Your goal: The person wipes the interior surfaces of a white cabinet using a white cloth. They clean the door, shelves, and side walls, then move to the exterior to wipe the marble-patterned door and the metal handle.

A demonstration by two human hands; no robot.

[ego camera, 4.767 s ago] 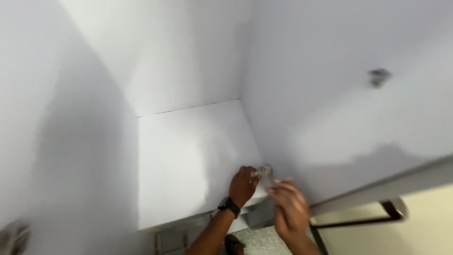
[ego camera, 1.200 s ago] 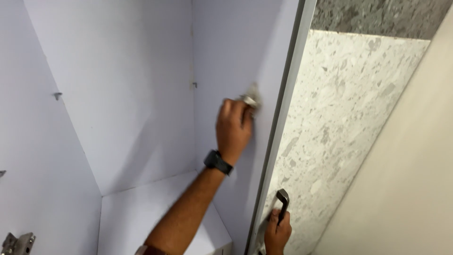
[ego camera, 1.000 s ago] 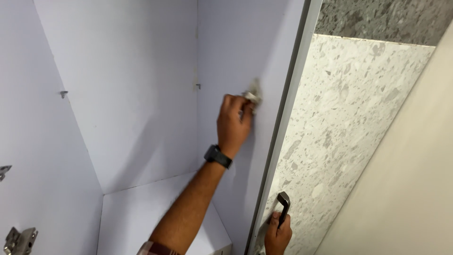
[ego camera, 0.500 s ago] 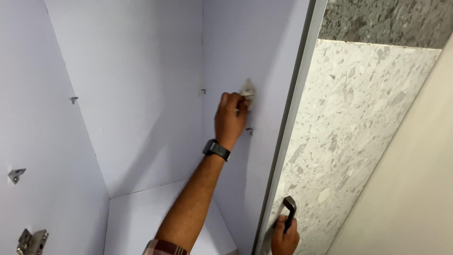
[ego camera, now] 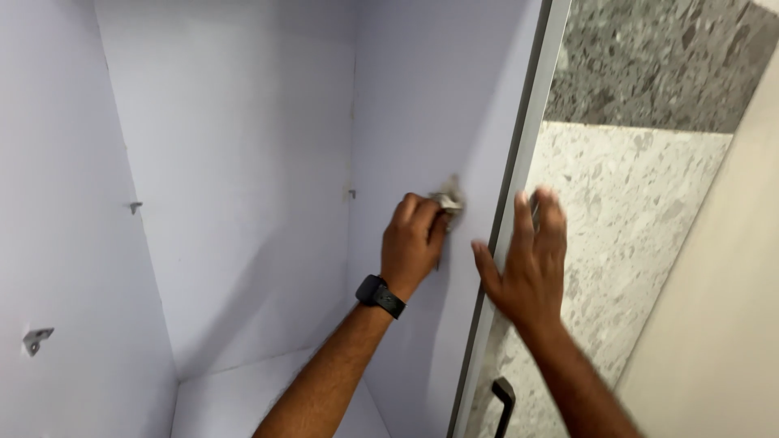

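Pressing small metal fitting [ego camera: 447, 200] against cabinet side panel [ego camera: 422, 97] | left hand [ego camera: 414, 239]: fingers closed on fitting, at its lower left | right hand [ego camera: 527, 264]: fingers spread, empty, on panel front edge [ego camera: 519, 174], right of fitting | left hand nearer.

Soft, even light fills the pale lilac-white cabinet interior [ego camera: 235, 162], with no hard glare anywhere. A broad, faint shadow falls diagonally across the back panel toward the white bottom shelf [ego camera: 243, 397], and the left side wall reads slightly dimmer. The speckled grey stone panel [ego camera: 649, 65] at upper right is darker than the cream stone below it. The right hand [ego camera: 523, 259] is smeared by motion blur; the left hand [ego camera: 414, 239] and the small metal fitting [ego camera: 448, 200] it grips are somewhat soft.
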